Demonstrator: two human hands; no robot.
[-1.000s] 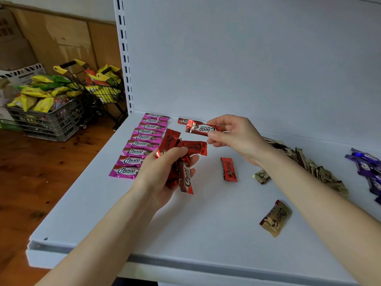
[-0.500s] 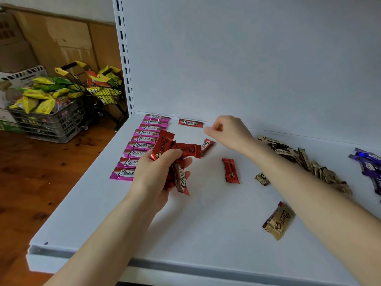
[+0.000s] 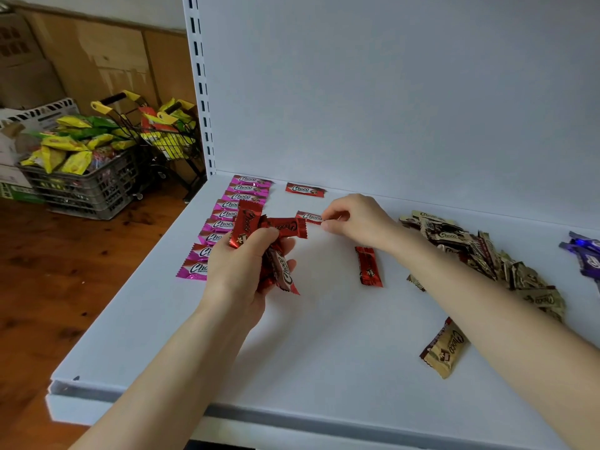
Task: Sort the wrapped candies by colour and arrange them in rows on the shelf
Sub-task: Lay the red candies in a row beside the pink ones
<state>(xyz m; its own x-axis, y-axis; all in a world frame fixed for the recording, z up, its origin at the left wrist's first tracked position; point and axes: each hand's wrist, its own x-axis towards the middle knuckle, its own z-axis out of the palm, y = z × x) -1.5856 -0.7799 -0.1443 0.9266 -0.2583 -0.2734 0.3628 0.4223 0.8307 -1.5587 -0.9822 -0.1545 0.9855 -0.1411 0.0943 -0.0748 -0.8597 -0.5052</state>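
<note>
My left hand [image 3: 242, 274] grips a bunch of red wrapped candies [image 3: 259, 228] above the white shelf [image 3: 311, 345]. My right hand [image 3: 355, 220] pinches the end of one red candy [image 3: 308, 217] that lies on the shelf behind the bunch. Another red candy [image 3: 305, 189] lies near the back wall. A third red candy [image 3: 368, 266] lies loose mid-shelf. A row of pink candies [image 3: 227, 219] runs front to back at the shelf's left, partly hidden by my left hand.
A heap of gold-brown candies [image 3: 480, 251] lies at the right, one gold candy [image 3: 444, 348] apart near the front. Purple candies [image 3: 584, 258] sit at the far right edge. A crate of yellow and green packs [image 3: 78, 177] and wire baskets [image 3: 162, 138] stand on the wooden floor, left.
My right hand carried a red candy down and back to the shelf and now holds its end there, below the first red candy. The left hand kept its bunch nearly still.
</note>
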